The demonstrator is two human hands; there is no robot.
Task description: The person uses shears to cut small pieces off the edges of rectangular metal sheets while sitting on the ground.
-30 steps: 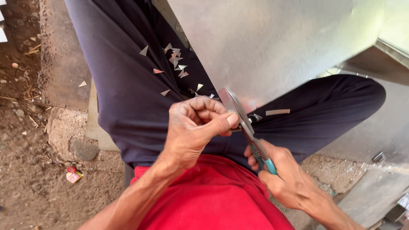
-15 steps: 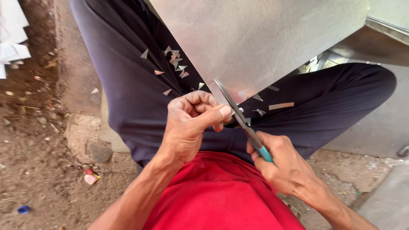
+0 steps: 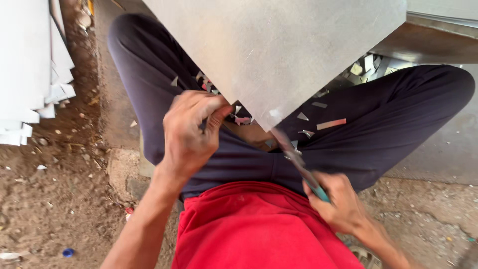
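Dirt ground, sheet corner at scissors

I see a pale grey metal sheet with faint scratch marks above dark navy trousers flecked with silver and pinkish offcuts, and a plain red shirt below. The snips have teal handles; the ground is brown dirt, with white sheets stacked at the left

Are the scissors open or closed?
Cannot tell. The scissors are blurred, blades meeting the grey sheet's corner; the right hand grips the teal handles.
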